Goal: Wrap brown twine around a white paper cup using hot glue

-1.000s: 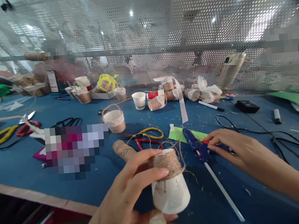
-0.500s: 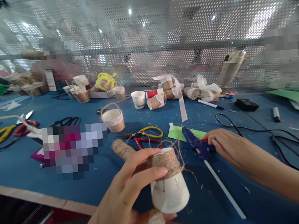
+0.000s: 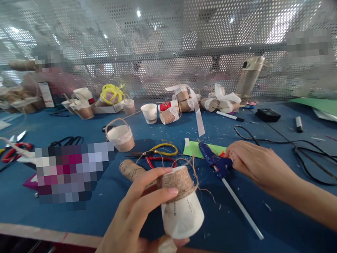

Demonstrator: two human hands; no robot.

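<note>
Near the table's front edge, my left hand (image 3: 135, 224) grips a white paper cup (image 3: 183, 215) turned upside down, its narrow end wrapped in brown twine. A bandage covers the thumb. A loose strand of twine hangs at the cup's right side. My right hand (image 3: 257, 164) has its fingers closed on the handle of a blue glue gun (image 3: 215, 159), which lies over a green paper strip (image 3: 192, 148) with a long white glue stick (image 3: 243, 208) sticking out of its back. Behind my left hand are a twine roll (image 3: 131, 170) and yellow-handled scissors (image 3: 166, 148).
A handled cup (image 3: 122, 138) stands left of centre. Farther back are a plain cup (image 3: 149, 113), several twine-wrapped cups, a metal flask (image 3: 249, 78) and a black box (image 3: 267, 114). Black cable (image 3: 299, 158) curls at the right. A perforated metal screen (image 3: 160, 36) stands behind the table (image 3: 105, 210).
The whole view has shifted, so table items appear farther left. My left hand still holds the cup, and my right hand stays at the glue gun.
</note>
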